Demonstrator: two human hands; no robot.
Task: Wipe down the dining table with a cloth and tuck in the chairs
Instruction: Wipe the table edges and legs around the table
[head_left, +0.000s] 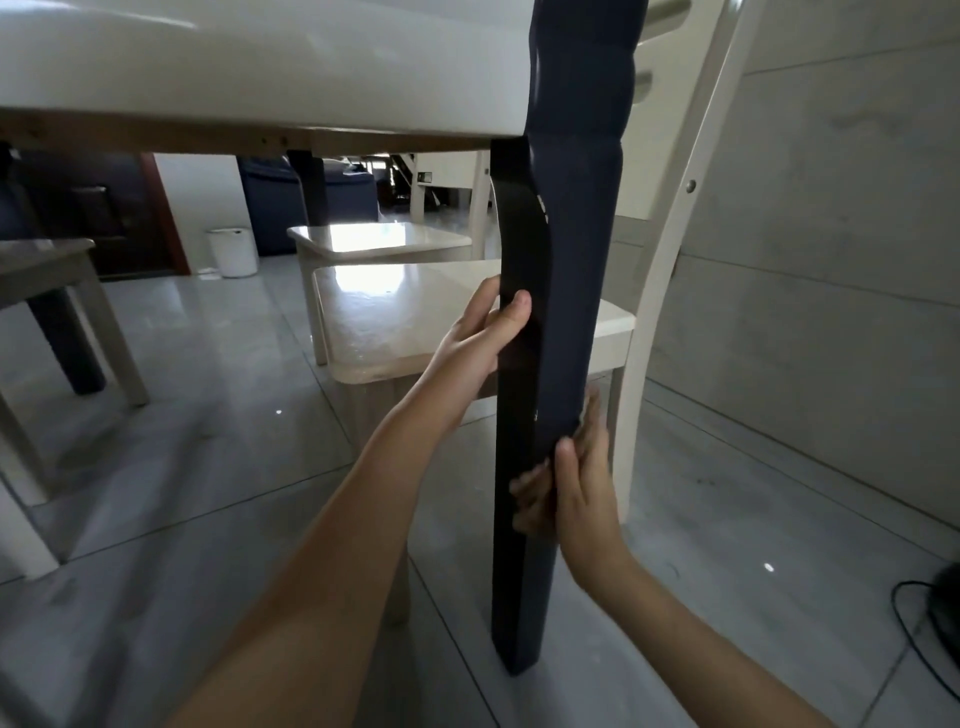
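I am low down, looking under the white dining table (260, 78). Its dark navy leg (550, 364) stands in front of me, foot on the tiled floor. My left hand (480, 332) grips the leg's left edge at mid height, thumb on the front face. My right hand (576, 483) clasps the leg lower down from the right, fingers wrapped around it. No cloth shows in either hand. A cream chair (415, 322) stands just behind the leg, its seat under the table and its back (670, 249) rising on the right.
A second cream chair seat (379, 241) sits farther back. Another chair (47, 280) and a dark table leg (67, 353) stand at the left. A white bin (234, 252) is by the far wall. A grey wall runs along the right, with a black cable (914, 634) on the floor.
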